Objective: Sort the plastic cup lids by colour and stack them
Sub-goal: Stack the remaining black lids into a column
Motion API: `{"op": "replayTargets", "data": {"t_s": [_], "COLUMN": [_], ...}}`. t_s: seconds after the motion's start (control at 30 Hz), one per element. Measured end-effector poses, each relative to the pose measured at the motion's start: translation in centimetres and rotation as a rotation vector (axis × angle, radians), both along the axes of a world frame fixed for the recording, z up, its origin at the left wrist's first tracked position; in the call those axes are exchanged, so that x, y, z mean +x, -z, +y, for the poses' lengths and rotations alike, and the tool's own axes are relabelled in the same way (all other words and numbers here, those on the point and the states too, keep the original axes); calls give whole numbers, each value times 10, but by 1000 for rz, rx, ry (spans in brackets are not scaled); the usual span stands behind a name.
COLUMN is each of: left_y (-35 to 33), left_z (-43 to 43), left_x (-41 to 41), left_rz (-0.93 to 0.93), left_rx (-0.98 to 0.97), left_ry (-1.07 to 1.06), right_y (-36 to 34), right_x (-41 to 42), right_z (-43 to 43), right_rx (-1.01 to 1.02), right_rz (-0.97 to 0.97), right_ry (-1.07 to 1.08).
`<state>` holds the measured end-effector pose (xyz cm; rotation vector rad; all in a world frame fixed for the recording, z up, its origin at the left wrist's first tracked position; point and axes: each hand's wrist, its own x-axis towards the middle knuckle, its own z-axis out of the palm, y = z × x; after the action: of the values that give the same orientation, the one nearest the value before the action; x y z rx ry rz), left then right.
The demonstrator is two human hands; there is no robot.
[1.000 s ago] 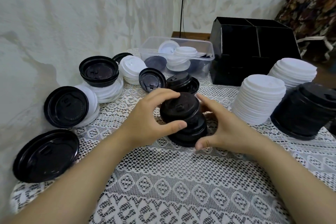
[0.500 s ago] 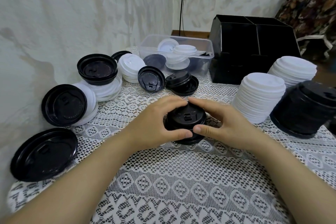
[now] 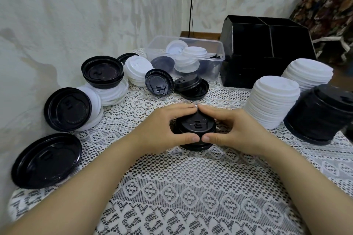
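On the lace-covered bench [image 3: 191, 187], the left hand [image 3: 162, 128] and right hand [image 3: 235, 129] curl round a short stack of black domed plastic lids [image 3: 194, 125], thumbs almost meeting in front and fingertips behind. 1 second ago this stack stood taller and askew, with its top lid tilted. It now sits low, nested and squared, so it looks ready to join the tall black lid stack [image 3: 322, 114] at right, beside 2 white lid stacks [image 3: 273, 101]. Further back, loose black and white lids [image 3: 66, 108] and a clear plastic tub [image 3: 217, 66] of mixed lids remain unsorted.
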<state>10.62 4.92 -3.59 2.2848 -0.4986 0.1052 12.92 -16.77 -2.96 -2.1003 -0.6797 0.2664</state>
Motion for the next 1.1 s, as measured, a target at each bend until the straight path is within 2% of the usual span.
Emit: {"op": "replayTargets", "data": {"t_s": [0.2, 0.3, 0.43, 0.63, 0.77, 0.83, 0.97, 1.1], "left_y": [2, 2, -1, 4, 6, 7, 1, -10], "left_z": [1, 7, 27, 35, 35, 35, 24, 10], "left_x": [1, 4, 19, 30, 32, 31, 24, 17], "left_rz": [45, -12, -290, -143, -164, -263, -311, -46], "left_rx": [-77, -128, 268, 622, 653, 531, -8, -594], "left_ry": [27, -103, -442, -453, -446, -397, -319, -378], "right_y": [4, 5, 5, 4, 5, 5, 5, 4], "right_x": [0, 0, 1, 1, 0, 0, 0, 1], "right_z": [-1, -1, -2, -2, -2, -2, -2, -2], "right_rx": [14, 24, 11, 18, 22, 24, 19, 23], "right_rz": [18, 12, -6, -8, -22, -24, -29, -24], "right_ry": [29, 37, 32, 16, 14, 11, 3, 2]}}
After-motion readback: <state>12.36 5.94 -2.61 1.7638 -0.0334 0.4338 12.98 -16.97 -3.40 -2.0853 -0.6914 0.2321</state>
